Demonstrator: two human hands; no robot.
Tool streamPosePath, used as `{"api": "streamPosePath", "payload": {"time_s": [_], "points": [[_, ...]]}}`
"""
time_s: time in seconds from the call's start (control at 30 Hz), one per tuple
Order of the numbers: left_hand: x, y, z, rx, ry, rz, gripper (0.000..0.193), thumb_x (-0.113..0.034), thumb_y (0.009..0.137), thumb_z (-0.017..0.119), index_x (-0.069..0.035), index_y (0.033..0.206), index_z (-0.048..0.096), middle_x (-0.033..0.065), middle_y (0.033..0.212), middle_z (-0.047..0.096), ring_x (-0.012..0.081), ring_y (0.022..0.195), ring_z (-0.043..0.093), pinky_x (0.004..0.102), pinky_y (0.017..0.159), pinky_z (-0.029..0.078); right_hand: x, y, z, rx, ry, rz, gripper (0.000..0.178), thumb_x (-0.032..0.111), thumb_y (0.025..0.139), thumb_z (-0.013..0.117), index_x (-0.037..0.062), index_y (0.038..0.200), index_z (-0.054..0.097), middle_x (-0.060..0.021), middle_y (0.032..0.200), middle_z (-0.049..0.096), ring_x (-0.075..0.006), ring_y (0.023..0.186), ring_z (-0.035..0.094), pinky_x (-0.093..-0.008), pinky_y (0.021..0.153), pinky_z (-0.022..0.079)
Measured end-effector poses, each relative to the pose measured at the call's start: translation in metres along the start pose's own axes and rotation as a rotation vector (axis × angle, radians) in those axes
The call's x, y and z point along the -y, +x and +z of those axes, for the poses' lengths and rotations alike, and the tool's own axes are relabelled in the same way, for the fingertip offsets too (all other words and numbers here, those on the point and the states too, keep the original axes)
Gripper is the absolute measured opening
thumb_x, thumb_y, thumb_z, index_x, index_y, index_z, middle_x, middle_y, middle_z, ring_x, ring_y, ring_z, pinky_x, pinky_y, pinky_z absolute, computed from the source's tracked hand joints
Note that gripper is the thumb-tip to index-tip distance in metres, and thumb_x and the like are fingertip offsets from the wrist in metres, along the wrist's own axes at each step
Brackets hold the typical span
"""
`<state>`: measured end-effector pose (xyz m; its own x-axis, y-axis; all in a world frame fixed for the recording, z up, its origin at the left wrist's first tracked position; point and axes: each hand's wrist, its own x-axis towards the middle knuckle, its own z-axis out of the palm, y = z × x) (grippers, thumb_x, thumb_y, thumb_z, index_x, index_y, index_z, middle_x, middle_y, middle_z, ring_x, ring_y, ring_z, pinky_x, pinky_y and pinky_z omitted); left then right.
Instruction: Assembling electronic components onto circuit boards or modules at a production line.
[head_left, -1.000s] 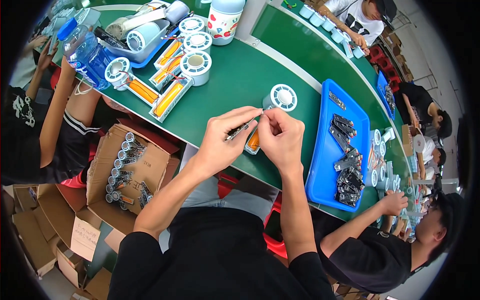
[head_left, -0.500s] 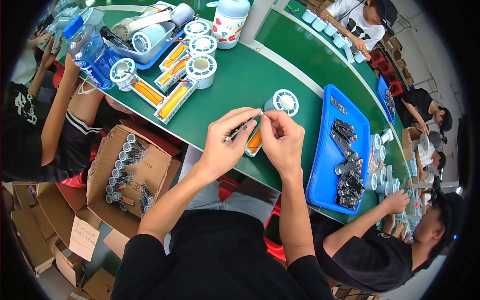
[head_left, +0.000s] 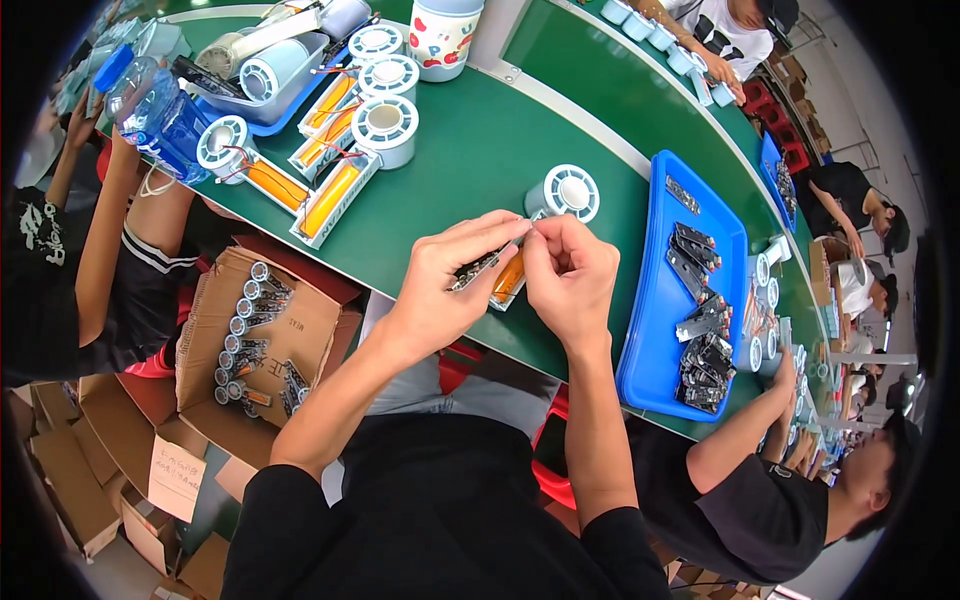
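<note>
Between the thumb and fingers of my left hand (head_left: 450, 275) is a narrow dark circuit board (head_left: 474, 270), held tilted above the table. My right hand (head_left: 572, 275) is closed in a pinch at the board's upper end; the small thing in its fingertips is hidden. Under both hands lies a fan housing (head_left: 571, 192), its round light-blue head beyond my fingers. An orange battery (head_left: 510, 277) shows in its handle, partly covered by my right hand.
Fan housings with orange batteries (head_left: 340, 195), a bottle (head_left: 160, 115) and a patterned cup (head_left: 443, 40) stand left and back. Right is a blue tray (head_left: 640, 360) of dark boards. A cardboard box (head_left: 200, 300) of fan parts is at lower left; a co-worker (head_left: 770, 500) sits right.
The view has shifted a little, so the left-hand things sit further left. Both hands keep their hold at the board's end. The co-worker at right has moved an arm toward the fan parts.
</note>
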<state>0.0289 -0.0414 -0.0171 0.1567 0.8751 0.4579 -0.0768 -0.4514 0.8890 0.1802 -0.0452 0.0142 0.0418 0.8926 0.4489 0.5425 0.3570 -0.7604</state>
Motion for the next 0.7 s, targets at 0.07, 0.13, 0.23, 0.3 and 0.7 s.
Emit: {"api": "streamPosePath", "payload": {"time_s": [0.07, 0.13, 0.23, 0.3, 0.7], "points": [[-0.001, 0.001, -0.002, 0.04, 0.053, 0.033, 0.036, 0.015, 0.087, 0.061, 0.002, 0.119, 0.072, 0.0129, 0.122, 0.072, 0.0197, 0.098, 0.068, 0.0268, 0.084, 0.055, 0.002, 0.002, -0.002, -0.003, -0.017, -0.016, 0.012, -0.01, 0.078, 0.065, 0.0011, 0.075, 0.062, 0.0018, 0.055, 0.049, -0.008, 0.045, 0.036, -0.0242, 0.043, 0.03], [-0.001, 0.0, -0.001, 0.067, 0.081, 0.052, 0.036, 0.015, 0.087, 0.06, 0.002, 0.119, 0.072, 0.013, 0.123, 0.072, 0.0196, 0.098, 0.068, 0.0267, 0.084, 0.055, 0.001, 0.002, -0.002, -0.011, -0.024, -0.022, 0.012, -0.01, 0.078, 0.066, 0.001, 0.074, 0.062, 0.0017, 0.055, 0.05, -0.0081, 0.045, 0.035, -0.0242, 0.043, 0.03], [-0.001, 0.0, 0.001, 0.005, 0.029, -0.04, 0.041, 0.014, 0.083, 0.063, 0.001, 0.12, 0.071, 0.0131, 0.125, 0.071, 0.022, 0.102, 0.067, 0.0294, 0.088, 0.054, -0.003, 0.005, -0.001, 0.012, -0.008, -0.071, 0.009, -0.008, 0.081, 0.065, 0.0002, 0.086, 0.063, 0.0006, 0.057, 0.053, -0.0078, 0.044, 0.037, -0.0234, 0.042, 0.029], [-0.004, 0.007, -0.003, -0.016, 0.019, -0.058, 0.042, 0.014, 0.082, 0.064, 0.001, 0.121, 0.071, 0.0132, 0.126, 0.07, 0.0228, 0.103, 0.067, 0.0303, 0.09, 0.054, 0.0, 0.009, -0.002, 0.013, 0.002, -0.099, 0.01, -0.007, 0.083, 0.065, 0.0, 0.089, 0.063, 0.0002, 0.058, 0.054, -0.0078, 0.044, 0.037, -0.0231, 0.042, 0.029], [0.004, 0.093, -0.004, 0.568, 0.495, 0.425, 0.067, 0.001, 0.064, 0.075, -0.006, 0.13, 0.062, 0.0118, 0.132, 0.061, 0.0297, 0.112, 0.058, 0.0399, 0.096, 0.048, 0.049, -0.003, -0.05, 0.183, 0.558, 0.596, 0.066, -0.001, 0.093, 0.058, 0.0039, 0.15, 0.026, -0.014, 0.082, 0.068, -0.0113, 0.06, 0.058, -0.0192, 0.05, 0.041]]}}
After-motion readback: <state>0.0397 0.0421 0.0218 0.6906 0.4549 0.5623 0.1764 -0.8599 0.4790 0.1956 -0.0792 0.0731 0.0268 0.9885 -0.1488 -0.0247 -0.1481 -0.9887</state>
